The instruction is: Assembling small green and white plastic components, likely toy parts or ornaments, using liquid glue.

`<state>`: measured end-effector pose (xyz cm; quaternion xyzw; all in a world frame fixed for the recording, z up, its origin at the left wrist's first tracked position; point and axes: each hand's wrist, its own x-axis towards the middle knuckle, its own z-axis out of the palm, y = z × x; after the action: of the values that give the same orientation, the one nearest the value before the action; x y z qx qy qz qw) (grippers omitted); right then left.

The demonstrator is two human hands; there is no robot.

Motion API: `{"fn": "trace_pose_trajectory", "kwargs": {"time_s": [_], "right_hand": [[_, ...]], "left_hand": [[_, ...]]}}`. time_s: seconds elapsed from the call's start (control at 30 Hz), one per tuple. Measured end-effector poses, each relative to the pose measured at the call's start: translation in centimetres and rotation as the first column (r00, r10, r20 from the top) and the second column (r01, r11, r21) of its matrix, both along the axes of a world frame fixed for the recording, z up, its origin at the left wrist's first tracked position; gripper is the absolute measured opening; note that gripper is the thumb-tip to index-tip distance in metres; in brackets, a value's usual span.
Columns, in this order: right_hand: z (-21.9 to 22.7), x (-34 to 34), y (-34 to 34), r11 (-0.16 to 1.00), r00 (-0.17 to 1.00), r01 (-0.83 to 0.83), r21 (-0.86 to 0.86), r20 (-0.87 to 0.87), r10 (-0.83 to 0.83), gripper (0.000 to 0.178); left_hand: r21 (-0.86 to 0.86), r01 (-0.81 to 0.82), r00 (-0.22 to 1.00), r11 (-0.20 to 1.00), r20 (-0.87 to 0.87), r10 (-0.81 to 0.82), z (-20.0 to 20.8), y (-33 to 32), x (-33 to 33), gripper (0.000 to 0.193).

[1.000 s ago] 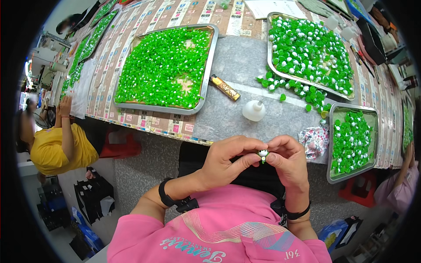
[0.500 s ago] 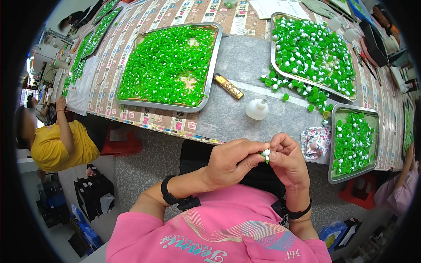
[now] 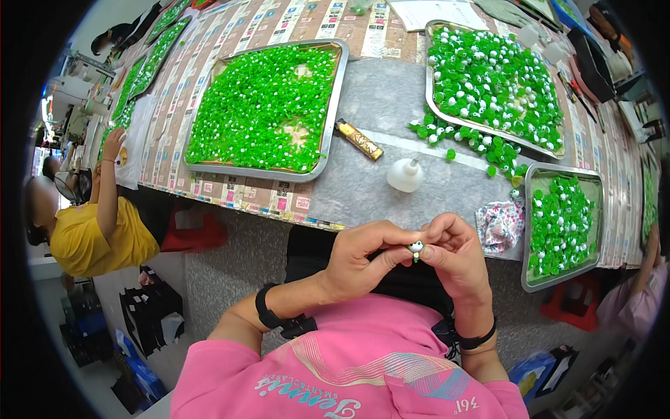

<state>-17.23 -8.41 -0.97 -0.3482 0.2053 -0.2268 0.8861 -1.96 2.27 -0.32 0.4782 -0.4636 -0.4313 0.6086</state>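
Observation:
Between the fingertips of both hands is a tiny figurine with a white round head, dark spots and a bit of green below it. My left hand pinches it from one side, thumb and forefinger meeting on it. From the other side my right hand grips it with thumb and bent forefinger. Both hands are in front of the table's near edge, above my lap. Nearest to them on the table stand a white squeeze bottle with a thin metal tip and a crumpled floral cloth.
A large metal tray of small green pieces with white dots lies left. Another tray of green-and-white pieces is at far right, some spilled beside it; a smaller tray sits nearer. A gold-and-black lighter lies between. A person in yellow sits left.
The figurine has turned slightly between my fingers, its dark spots showing more, and both hands have shifted a little left. The person in yellow has raised an arm over the table.

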Motion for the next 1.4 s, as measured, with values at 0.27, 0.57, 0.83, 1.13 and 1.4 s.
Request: {"fn": "trace_pose_trajectory", "kwargs": {"time_s": [0.27, 0.57, 0.83, 1.13, 1.4], "right_hand": [[1.9, 0.3, 0.9, 0.920, 0.982, 0.090, -0.381, -0.122, -0.147, 0.026], [2.3, 0.6, 1.0, 0.769, 0.958, 0.076, -0.635, -0.167, -0.233, 0.025], [2.2, 0.6, 1.0, 0.659, 0.954, 0.071, -0.749, -0.142, -0.264, 0.025], [1.1, 0.9, 0.9, 0.838, 0.966, 0.130, -0.531, -0.121, -0.227, 0.032], [1.2, 0.6, 0.5, 0.954, 0.988, 0.033, -0.299, -0.132, -0.076, 0.026]], "left_hand": [[-0.049, 0.027, 0.980, 0.998, -0.198, -0.036, -0.8, -0.2, 0.3, 0.018], [-0.072, 0.069, 0.942, 0.995, -0.323, -0.088, -0.9, -0.3, 0.6, 0.021], [-0.050, 0.047, 0.940, 0.998, -0.335, -0.061, -1.1, 0.0, 0.9, 0.019], [-0.010, -0.016, 0.941, 1.000, -0.340, 0.012, -1.7, -0.2, 0.6, 0.017], [0.080, 0.004, 0.960, 0.997, -0.279, 0.018, -0.1, -0.6, 0.8, 0.022]]}}
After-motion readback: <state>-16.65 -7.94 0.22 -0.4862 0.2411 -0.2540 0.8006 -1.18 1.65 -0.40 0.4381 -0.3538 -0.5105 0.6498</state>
